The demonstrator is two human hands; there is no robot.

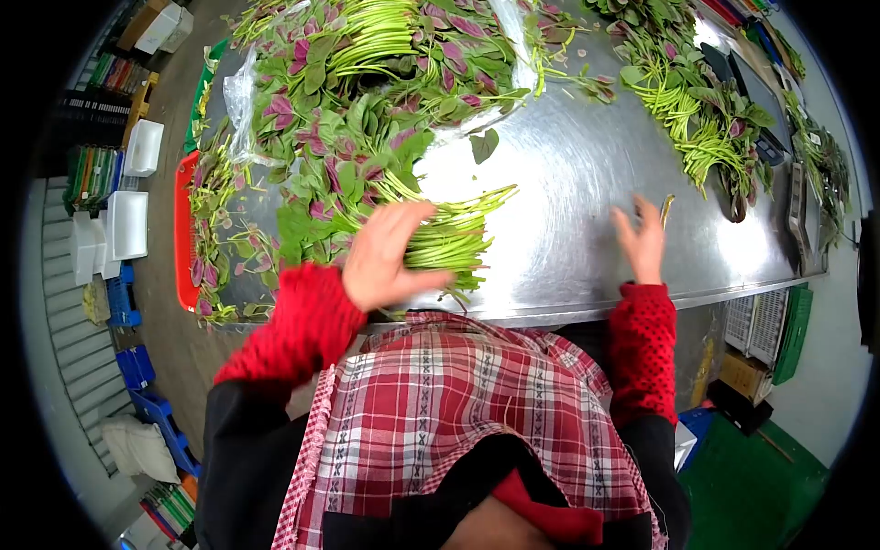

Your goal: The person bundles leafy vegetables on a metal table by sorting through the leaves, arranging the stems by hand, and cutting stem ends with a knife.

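My left hand (390,261) is over a bunch of amaranth (449,238), its fingers and thumb spread. The bunch has green stems pointing right and green-and-purple leaves at the left. I cannot tell whether the palm presses on the stems. Off to the right, my right hand (643,240) is above the bare metal tabletop (568,202), thumb and fingers apart, with nothing visible between them. Right beside its fingers is a thin gold-coloured strip, perhaps a tie (667,211); whether it touches the hand is unclear.
A large heap of amaranth (376,37) on clear plastic covers the table's far left. More bunches (687,119) lie at the far right beside a dark device (756,101). A red crate (186,234) stands at the left edge. White bins (128,225) are beyond it.
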